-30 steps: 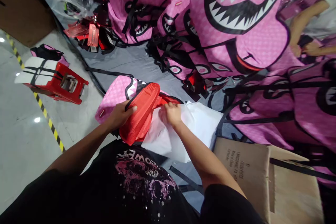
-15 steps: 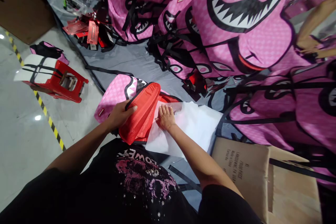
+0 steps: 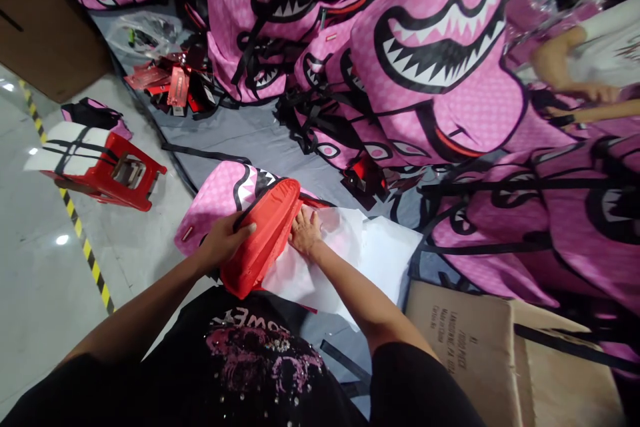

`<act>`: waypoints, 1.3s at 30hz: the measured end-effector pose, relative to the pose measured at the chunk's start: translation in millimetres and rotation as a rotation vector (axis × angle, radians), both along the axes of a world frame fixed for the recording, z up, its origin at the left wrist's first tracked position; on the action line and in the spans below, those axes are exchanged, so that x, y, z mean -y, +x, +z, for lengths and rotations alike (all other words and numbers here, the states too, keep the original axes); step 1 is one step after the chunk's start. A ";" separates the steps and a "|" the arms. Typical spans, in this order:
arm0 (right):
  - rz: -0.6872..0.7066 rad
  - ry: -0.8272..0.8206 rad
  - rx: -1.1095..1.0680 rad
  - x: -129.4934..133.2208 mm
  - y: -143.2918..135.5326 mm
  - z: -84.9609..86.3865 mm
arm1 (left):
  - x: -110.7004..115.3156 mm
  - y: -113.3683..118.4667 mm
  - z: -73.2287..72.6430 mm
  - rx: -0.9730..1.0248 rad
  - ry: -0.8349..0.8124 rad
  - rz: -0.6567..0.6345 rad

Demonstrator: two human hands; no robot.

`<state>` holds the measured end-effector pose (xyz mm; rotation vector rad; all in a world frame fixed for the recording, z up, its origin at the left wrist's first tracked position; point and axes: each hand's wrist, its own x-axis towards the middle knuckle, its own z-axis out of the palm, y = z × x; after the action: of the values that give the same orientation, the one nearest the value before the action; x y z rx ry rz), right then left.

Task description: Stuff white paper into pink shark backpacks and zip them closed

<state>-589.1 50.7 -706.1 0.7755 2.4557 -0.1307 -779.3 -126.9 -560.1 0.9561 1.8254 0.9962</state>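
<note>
Head view. Open bag (image 3: 213, 197), pink outside with a shark-mouth print, lies on the grey-covered worktop (image 3: 245, 123) directly in front of the wearer's torso. Its red lining (image 3: 265, 230) is exposed between the two hands; the pink outer part extends beyond the left hand, away from the torso.

Left hand (image 3: 223, 239): closed on the edge of the open bag, thumb on top of the red lining, the other fingers mostly hidden by the fabric. Grasping.

Right hand (image 3: 306, 233): palm down, fingers extended and slightly apart, not clenched. Lies on the white sheet (image 3: 340, 257) at the mouth of the open bag, fingertips beside the red lining. Touching the sheet, not gripping it.

White sheet: thin, partly see-through, creased; reaches from the bag mouth towards the cardboard box (image 3: 465, 347) at lower right.

Surroundings: red tags (image 3: 177, 88) in a heap beside a clear plastic bag (image 3: 145, 33); more pink bags (image 3: 440, 47) piled across the far side. Red stool (image 3: 120, 170) with strapped white top on the floor at left. Another person's arms (image 3: 560, 67) at upper right, among pink bags.
</note>
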 end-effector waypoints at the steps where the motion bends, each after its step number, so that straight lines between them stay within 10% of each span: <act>1: -0.019 0.004 -0.024 -3.5 -5.1 -0.1 | -0.8 0.4 0.8 0.004 0.001 0.001; 39: 0.192 -0.293 -0.018 26.1 6.5 10.8 | -7.4 12.7 9.5 -0.085 -0.036 -0.031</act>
<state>-582.6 24.6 -695.3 0.4120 2.4368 -0.4155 -766.6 -119.4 -550.6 1.0161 1.8864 0.9135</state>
